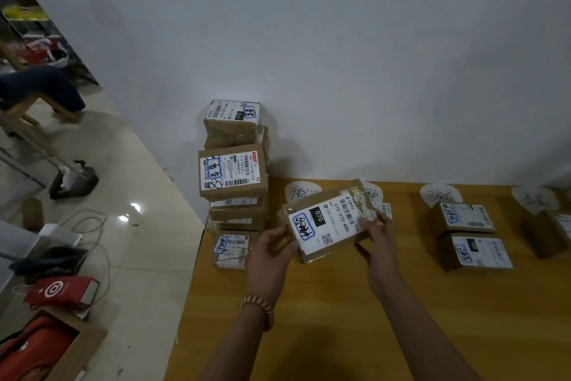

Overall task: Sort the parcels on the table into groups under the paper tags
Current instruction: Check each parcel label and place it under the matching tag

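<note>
Left hand [272, 244] and right hand [375, 235] pinch the parcel [327, 223], label up. It's the reading step. Next: match a paper tag [301, 192] just beyond the grip.

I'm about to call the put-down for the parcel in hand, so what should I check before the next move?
1. Grip: left hand and right hand both hold the held parcel above the table: ok.
2. Its label faces the camera, handwritten mark in view: ok.
3. Matching tag: two nearest paper tags partly covered by it, writing blurred: cannot tell.
4. Landing spot under those tags: hidden behind the parcel: cannot tell.
5. The stack at the table's left end: boxes sit offset, looks unsteady: not ok.
6. The two sorted parcels to the right lie clear of the hands: ok.
</note>
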